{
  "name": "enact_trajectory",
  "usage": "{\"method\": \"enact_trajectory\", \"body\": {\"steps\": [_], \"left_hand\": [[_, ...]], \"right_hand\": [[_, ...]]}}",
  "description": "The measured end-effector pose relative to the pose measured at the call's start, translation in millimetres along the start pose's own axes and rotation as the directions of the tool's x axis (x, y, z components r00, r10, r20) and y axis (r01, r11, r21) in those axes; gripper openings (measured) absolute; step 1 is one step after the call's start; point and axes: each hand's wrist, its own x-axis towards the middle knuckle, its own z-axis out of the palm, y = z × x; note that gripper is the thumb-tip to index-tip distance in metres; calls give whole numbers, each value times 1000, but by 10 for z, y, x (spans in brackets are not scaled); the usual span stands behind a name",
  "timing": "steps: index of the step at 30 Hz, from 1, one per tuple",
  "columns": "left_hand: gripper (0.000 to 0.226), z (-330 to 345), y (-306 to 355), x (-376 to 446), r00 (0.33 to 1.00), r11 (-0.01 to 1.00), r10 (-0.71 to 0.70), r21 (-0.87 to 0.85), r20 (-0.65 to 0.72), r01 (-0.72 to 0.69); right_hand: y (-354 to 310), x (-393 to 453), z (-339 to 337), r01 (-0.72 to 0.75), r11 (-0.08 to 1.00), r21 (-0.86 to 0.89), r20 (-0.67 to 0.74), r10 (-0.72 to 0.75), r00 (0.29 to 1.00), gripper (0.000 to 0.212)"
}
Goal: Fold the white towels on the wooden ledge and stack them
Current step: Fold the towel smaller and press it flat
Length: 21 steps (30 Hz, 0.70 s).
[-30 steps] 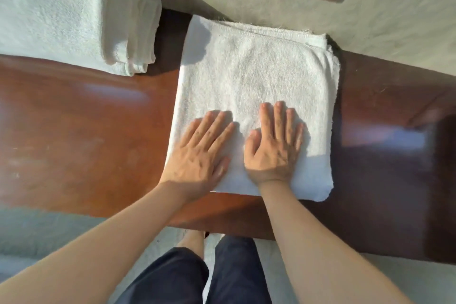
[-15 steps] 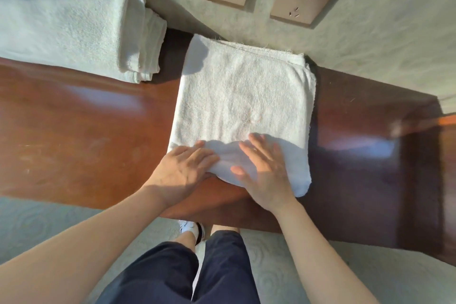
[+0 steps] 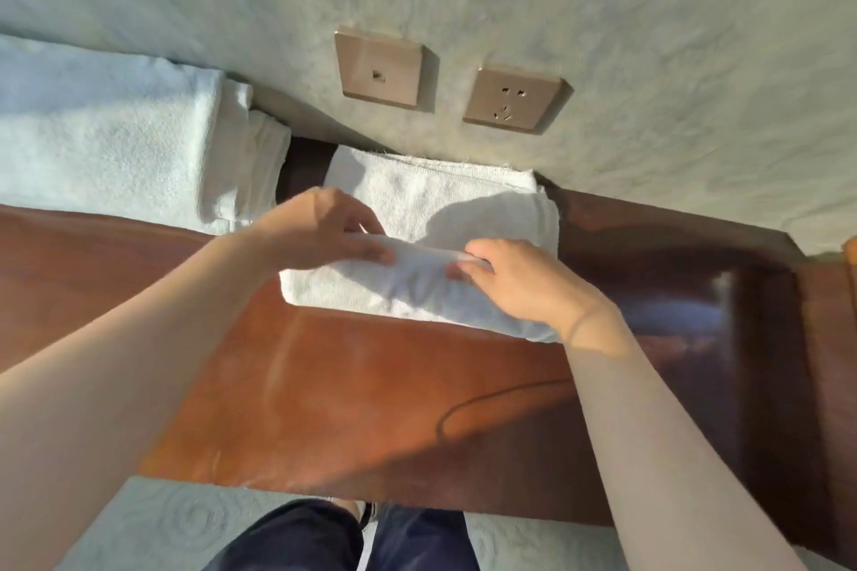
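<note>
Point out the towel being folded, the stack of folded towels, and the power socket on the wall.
towel being folded point(image 3: 417, 292), head view, on the lifted near fold between the two hands.
stack of folded towels point(image 3: 106, 144), head view, on its top face.
power socket point(image 3: 512, 100), head view, on the middle of its plate.

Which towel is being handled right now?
The towel below the wall sockets: left hand and right hand grip its lifted near edge. The stack at left lies untouched.
</note>
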Motion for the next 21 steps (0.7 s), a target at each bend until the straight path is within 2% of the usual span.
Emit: {"method": "enact_trajectory", "body": {"steps": [3, 7, 11, 12, 14, 15, 16, 18, 20, 21], "left_hand": [[24, -262, 11, 294, 994, 998, -63, -12, -90, 62], [29, -406, -20, 685, 975, 994, -100, 19, -197, 106], [26, -393, -44, 968, 937, 959, -120, 204, -329, 195], [25, -341, -59, 982, 916, 944, -63, 275, -395, 184], [32, -171, -110, 952, 838, 908, 152, 409, -524, 91], [34, -66, -115, 907, 804, 900, 214, 431, -555, 59], [36, 66, -107, 854, 798, 908, 216, 415, -563, 47], [45, 393, -48, 778, 858, 932, 143, 358, -493, 50], [58, 693, 19, 716, 915, 931, 69, 354, -397, 84], [62, 794, 30, 707, 921, 923, 43, 369, -386, 112]], "right_hand": [[-3, 351, -327, -10, 999, -40, -19, 10, 1000, 48], [74, 788, -548, -73, 979, -192, -136, 47, 990, 52], [170, 1102, -504, -136, 947, -292, -279, 52, 959, 52], [181, 1151, -470, -174, 931, -321, -318, 67, 946, 53], [226, 1228, -369, -248, 889, -386, -388, 87, 918, 47], [256, 1260, -297, -264, 878, -399, -405, 90, 910, 40], [287, 1284, -228, -273, 877, -396, -422, 90, 902, 34], [343, 1294, -126, -273, 889, -367, -494, 63, 867, 29], [344, 1244, -11, -223, 925, -308, -634, -25, 773, 27], [314, 1194, 77, -161, 950, -269, -673, -66, 736, 26]]}}
